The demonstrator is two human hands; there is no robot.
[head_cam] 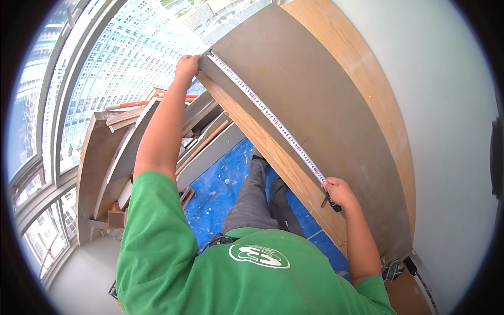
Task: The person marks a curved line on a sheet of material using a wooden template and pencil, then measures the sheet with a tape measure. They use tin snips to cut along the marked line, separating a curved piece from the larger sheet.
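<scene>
A grey-brown board [311, 94] lies in front of me on a wood-grain surface. The extended blade of a tape measure [263, 107] runs diagonally along it, its hook end near the board's far left corner. At that corner my left hand [188, 66] grips the board's edge, beside the hook but apart from it. My right hand [339, 191] holds the tape's dark case [335, 206], with fingers at the blade where it comes out. A short dark line [300, 146] crosses the board beside the blade. Close by the case is a small reddish-brown thing [324, 202], too small to identify.
Wood-grain strips [252, 128] border the board on both sides. Boards and offcuts [118, 157] lean in a stack at left, by the window [71, 102]. Blue sheeting [220, 173] covers the floor under my feet. A pale wall [441, 118] rises at right.
</scene>
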